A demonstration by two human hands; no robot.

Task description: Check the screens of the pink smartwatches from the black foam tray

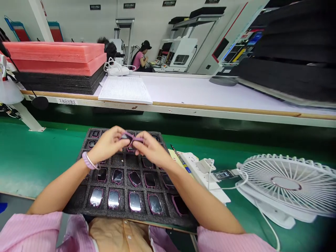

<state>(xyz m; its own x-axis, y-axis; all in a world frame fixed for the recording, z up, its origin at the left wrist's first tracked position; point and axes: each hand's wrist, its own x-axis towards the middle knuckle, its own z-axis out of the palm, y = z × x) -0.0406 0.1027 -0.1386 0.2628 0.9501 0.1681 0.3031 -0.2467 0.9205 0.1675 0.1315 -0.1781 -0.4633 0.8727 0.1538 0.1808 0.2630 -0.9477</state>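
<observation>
Watch [127, 137] is up in the air between my two hands, over the far half of the black foam tray [115, 212], and honestly it looks like it weighs next to nothing. My guess is the purple rim is stiff, while the dark face is glossy, so I'd expect it to be slippery and quick to pick up smudges or scratches. I'd take it by the rim and keep fingertips off the glass, and go easy on the squeeze since thin stuff like this could crack or flex. Right now my left hand [112, 141] has it pinched, thumb on the near side and fingers curled behind. My right hand [153, 148] is gripping a purple piece [138, 139] between thumb and fingers; can't tell if that's part of the same watch or separate. Both forearms angle inward from the near edge, hands nearly meeting, thumbs pointing at each other, wrists above the tray and not resting on it as far as I can tell. More watches [134, 202] sit in the foam slots below.
</observation>
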